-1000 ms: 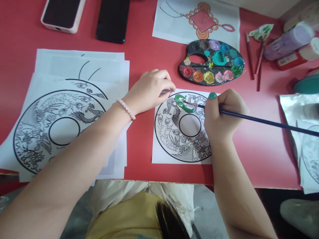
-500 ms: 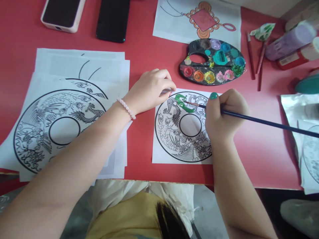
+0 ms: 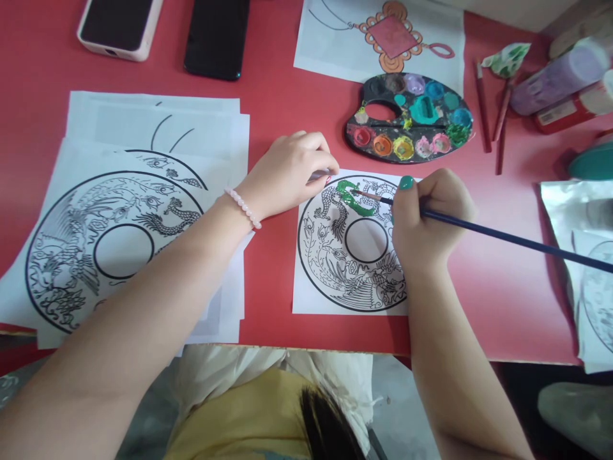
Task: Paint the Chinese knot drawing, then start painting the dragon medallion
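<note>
My right hand [image 3: 433,220] is closed around a paintbrush [image 3: 498,231] with a long dark blue handle. The brush tip touches wet green paint on a printed line drawing [image 3: 318,305] of dragons and birds in a ring. Part of one dragon is green; most of the ring shows black lines on white. At the sheet's upper left corner rests my left hand [image 3: 294,167], its fingers curled together and the thumb tucked below, holding the sheet. Beyond both hands lies a black paint palette [image 3: 407,126] with several coloured wells. My right hand covers the drawing's right edge.
A stack of printed sheets [image 3: 129,252] lies under my left forearm. Two phones [image 3: 218,38] are at the back left. A knot picture [image 3: 330,48] lies behind the palette. Brushes [image 3: 483,108], paint bottles [image 3: 558,76] and a silvery bag [image 3: 558,211] are on the right.
The brush tip and my right hand have shifted slightly left and up over the green dragon. My left hand stays in place on the sheet.
</note>
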The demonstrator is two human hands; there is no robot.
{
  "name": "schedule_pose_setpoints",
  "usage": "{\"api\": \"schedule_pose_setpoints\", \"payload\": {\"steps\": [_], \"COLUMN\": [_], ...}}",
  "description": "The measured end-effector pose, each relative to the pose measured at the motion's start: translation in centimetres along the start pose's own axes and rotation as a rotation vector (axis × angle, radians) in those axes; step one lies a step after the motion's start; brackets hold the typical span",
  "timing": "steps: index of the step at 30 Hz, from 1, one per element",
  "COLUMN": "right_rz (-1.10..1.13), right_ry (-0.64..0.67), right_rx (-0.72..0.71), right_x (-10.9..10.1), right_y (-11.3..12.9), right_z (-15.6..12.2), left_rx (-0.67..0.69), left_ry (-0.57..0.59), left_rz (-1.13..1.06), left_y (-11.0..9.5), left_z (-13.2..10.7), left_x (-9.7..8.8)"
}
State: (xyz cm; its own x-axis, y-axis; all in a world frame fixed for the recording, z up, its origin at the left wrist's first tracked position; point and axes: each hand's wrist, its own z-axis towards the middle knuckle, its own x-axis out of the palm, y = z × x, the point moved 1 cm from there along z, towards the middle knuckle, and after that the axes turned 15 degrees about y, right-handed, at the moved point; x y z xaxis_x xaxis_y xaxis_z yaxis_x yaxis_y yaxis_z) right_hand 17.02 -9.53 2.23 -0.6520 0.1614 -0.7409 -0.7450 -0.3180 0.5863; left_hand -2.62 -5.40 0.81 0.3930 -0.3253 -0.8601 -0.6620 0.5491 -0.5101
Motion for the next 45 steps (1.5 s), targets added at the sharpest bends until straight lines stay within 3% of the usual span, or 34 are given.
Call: {"api": "schedule_pose_setpoints", "payload": {"steps": [45], "right_rz": [0.021], "right_ry": [-0.06], "right_rx": [0.029], "right_x": [-0.41], "right_y": [-0.11], "right_z": [-0.21], "left_rx": [0.012], "left_ry": [-0.033], "left_rz": [0.012], "left_y": [0.04], "left_z": [0.01], "left_x": [0.07]}}
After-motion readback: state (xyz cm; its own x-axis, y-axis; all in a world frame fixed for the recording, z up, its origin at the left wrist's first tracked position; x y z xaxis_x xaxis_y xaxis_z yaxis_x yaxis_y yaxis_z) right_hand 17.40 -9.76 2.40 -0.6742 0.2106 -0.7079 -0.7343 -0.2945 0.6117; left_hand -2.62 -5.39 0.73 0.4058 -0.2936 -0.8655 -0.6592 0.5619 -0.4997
